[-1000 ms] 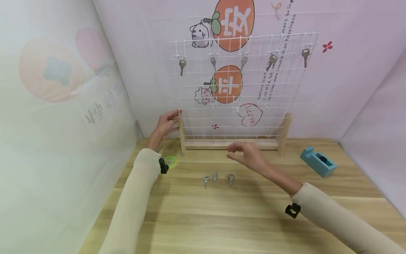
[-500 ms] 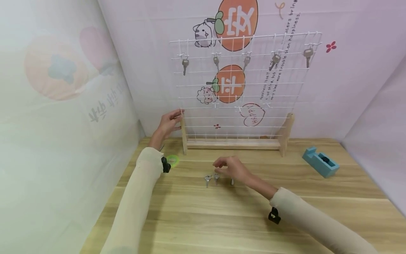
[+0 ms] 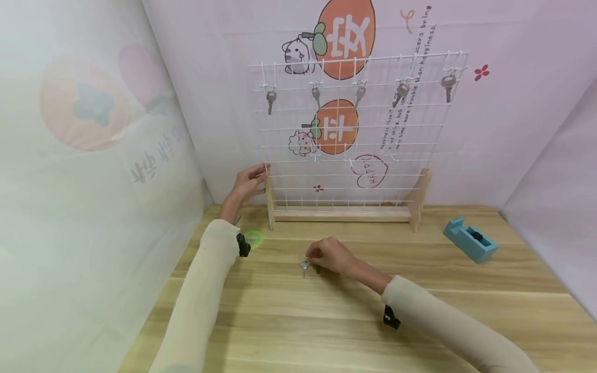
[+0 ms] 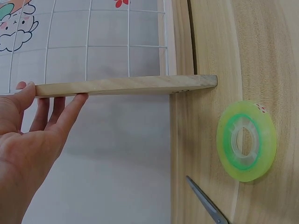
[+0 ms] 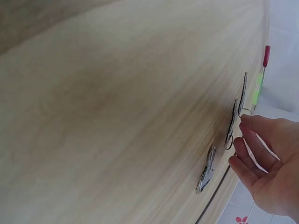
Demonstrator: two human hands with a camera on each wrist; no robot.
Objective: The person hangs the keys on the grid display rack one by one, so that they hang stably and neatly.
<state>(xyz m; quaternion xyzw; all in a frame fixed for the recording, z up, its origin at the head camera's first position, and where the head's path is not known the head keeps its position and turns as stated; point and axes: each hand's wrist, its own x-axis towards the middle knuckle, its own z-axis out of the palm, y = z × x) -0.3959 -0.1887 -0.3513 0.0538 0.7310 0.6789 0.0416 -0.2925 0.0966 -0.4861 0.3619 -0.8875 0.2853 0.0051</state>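
Pinching the leftmost key [image 5: 243,91] with my right hand [image 3: 330,256] | left hand [image 3: 245,182] grips rack post [image 4: 126,85] | risk: key slips flat, nudging neighbouring keys [image 5: 219,149].

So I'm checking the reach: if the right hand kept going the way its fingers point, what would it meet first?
Probably the keys lying on the table; the right hand's fingers are already at them.
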